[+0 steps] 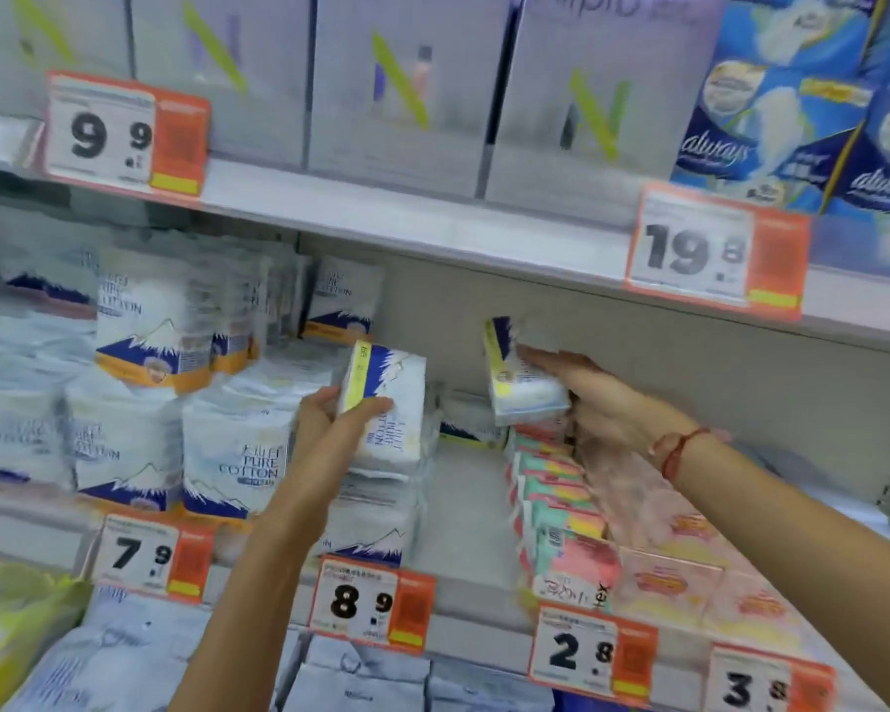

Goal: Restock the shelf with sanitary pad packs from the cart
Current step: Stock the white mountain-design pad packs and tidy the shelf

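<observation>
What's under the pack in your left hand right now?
Under the pack in the left hand lies a stack of white Pure Cotton packs on the shelf. The forearm hides the stack's left side, so their number is unclear.

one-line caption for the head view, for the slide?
Left hand and right hand each hold a pad pack at the middle shelf.

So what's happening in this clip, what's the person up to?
A person is stocking a store shelf with both hands. The left hand holds a white and blue pad pack above a stack of similar packs, and the right hand holds a second pack over the bare gap beside the pink boxes. Neither pack is set down yet.
</observation>
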Demonstrator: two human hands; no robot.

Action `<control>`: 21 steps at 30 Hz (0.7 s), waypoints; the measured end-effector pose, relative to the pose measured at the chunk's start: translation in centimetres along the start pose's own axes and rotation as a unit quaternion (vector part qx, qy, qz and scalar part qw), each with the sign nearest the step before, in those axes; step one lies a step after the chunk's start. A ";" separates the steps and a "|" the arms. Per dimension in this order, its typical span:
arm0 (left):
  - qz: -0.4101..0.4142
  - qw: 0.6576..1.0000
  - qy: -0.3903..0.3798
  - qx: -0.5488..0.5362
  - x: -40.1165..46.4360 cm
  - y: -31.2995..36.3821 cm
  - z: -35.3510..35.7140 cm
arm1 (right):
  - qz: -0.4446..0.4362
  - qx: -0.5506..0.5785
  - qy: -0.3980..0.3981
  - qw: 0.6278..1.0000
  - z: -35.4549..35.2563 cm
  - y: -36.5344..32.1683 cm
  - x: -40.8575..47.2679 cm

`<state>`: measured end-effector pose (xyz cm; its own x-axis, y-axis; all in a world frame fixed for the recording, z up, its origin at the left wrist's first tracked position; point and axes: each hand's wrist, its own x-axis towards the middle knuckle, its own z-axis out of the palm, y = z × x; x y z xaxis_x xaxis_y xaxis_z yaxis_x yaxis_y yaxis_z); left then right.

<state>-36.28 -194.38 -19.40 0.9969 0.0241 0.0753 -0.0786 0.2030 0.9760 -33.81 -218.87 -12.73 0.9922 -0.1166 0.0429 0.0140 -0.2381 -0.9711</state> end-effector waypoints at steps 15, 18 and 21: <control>0.014 1.000 -0.013 -0.018 0.6 -1.7 1.2 | -0.039 -0.463 -0.007 0.885 3.7 4.0 7.1; 0.009 1.000 -0.009 -0.020 0.8 -1.7 1.4 | -0.048 -0.503 -0.014 0.863 3.8 4.2 7.4; 0.000 1.000 -0.010 -0.027 0.9 -1.8 1.6 | -0.059 -0.366 -0.002 0.929 3.3 3.9 7.8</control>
<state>-35.27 -196.25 -20.74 0.9968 0.0053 0.0794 -0.0782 0.2551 0.9638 -25.61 -217.57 -16.96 0.9897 -0.0450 0.1360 0.0360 -0.8406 -0.5405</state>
